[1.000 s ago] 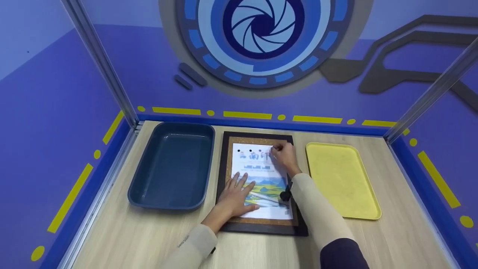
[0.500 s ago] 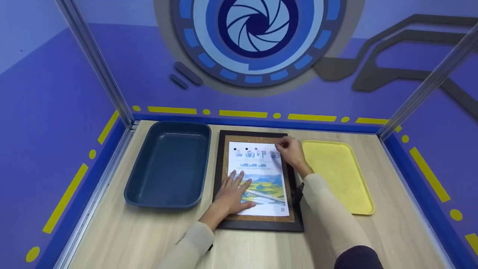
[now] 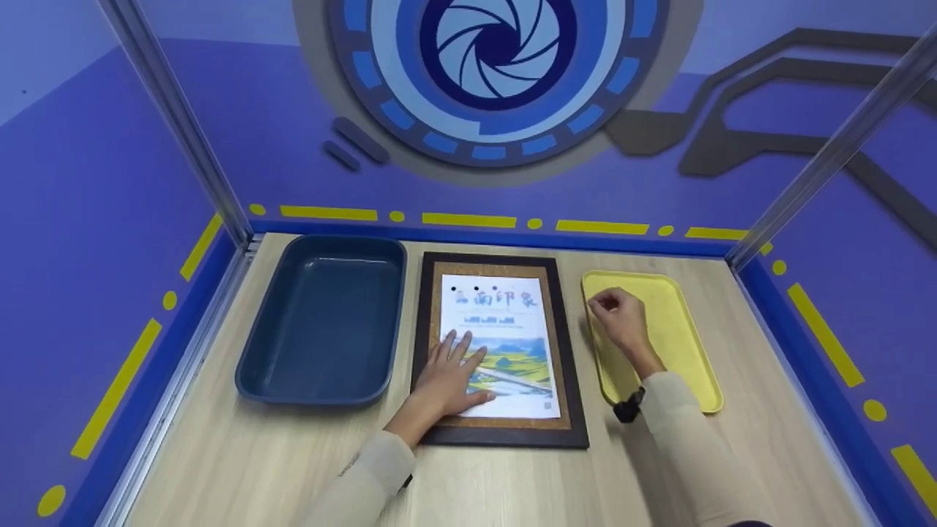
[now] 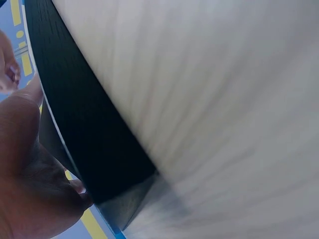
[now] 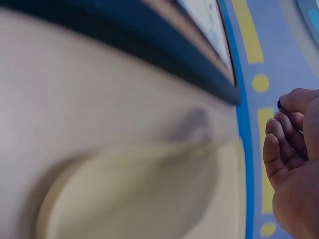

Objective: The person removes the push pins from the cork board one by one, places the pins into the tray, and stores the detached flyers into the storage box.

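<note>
Two bare hands work over a pale wood-grain table (image 3: pixel 505 487), both arms in beige sleeves (image 3: pixel 688 424). Centered on the table lies a dark-framed cork board (image 3: pixel 570 388), its cork showing as a brown border around a white printed sheet (image 3: pixel 516 355). The sheet carries large brush-style characters near its top and a landscape of green and yellow fields with blue hills lower down. Three small round dots (image 3: pixel 476 288) sit in a row along its upper edge, toward the left; two are black and the third is more purple.

The left hand (image 3: pixel 448 377) rests on the lower left of the sheet, palm down, fingers straight and spread wide, thumb pointing right. The right hand (image 3: pixel 621 320) is raised over the left side of a yellow tray (image 3: pixel 681 351), which lies to the right of the board, well apart from the sheet. Its thumb and forefinger pinch a small dark pin (image 5: pixel 279 104), whose thin point juts out past the fingertips in the right wrist view.

Left of the board, near it, stands a deep dark-blue basin (image 3: pixel 329 337). Behind everything rises a blue-purple wall (image 3: pixel 454 197) with yellow dashes and dots along its base.
</note>
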The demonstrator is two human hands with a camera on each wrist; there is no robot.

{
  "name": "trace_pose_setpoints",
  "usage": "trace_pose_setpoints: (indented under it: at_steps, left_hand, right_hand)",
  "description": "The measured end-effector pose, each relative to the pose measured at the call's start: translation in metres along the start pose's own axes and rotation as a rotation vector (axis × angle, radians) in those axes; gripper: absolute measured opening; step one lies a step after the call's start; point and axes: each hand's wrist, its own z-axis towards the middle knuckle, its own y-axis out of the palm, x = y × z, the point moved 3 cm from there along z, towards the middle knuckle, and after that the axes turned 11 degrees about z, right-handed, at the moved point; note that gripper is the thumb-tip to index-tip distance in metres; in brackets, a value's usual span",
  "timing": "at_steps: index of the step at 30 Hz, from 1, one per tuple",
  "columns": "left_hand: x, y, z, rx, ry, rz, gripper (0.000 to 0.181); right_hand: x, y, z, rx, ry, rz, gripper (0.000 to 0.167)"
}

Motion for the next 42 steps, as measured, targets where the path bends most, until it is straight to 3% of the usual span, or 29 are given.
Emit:
trace_pose_setpoints:
  at_steps: [6,11,22,31,42]
  left_hand:
    - [-0.001,0.002,0.001,-0.008,-0.009,-0.001,0.086]
    - [0.0,0.0,0.0,0.004,-0.005,-0.014,0.085]
    - [0.002,-0.001,-0.002,0.01,-0.01,-0.012,0.084]
    - [0.002,0.004,-0.002,0.038,-0.018,0.181,0.088]
    - [0.004,0.004,0.001,0.092,0.006,0.234,0.087]
  right_hand:
    - [0.033,-0.021,-0.016,0.046,0.155,0.073,0.016]
    - [0.048,-0.026,-0.025,0.07,0.228,0.032,0.016]
    - [0.056,-0.023,-0.029,0.036,0.263,-0.021,0.014]
    - [0.056,-0.022,-0.029,0.036,0.255,-0.038,0.016]
    - [0.058,-0.022,-0.03,0.042,0.285,0.027,0.018]
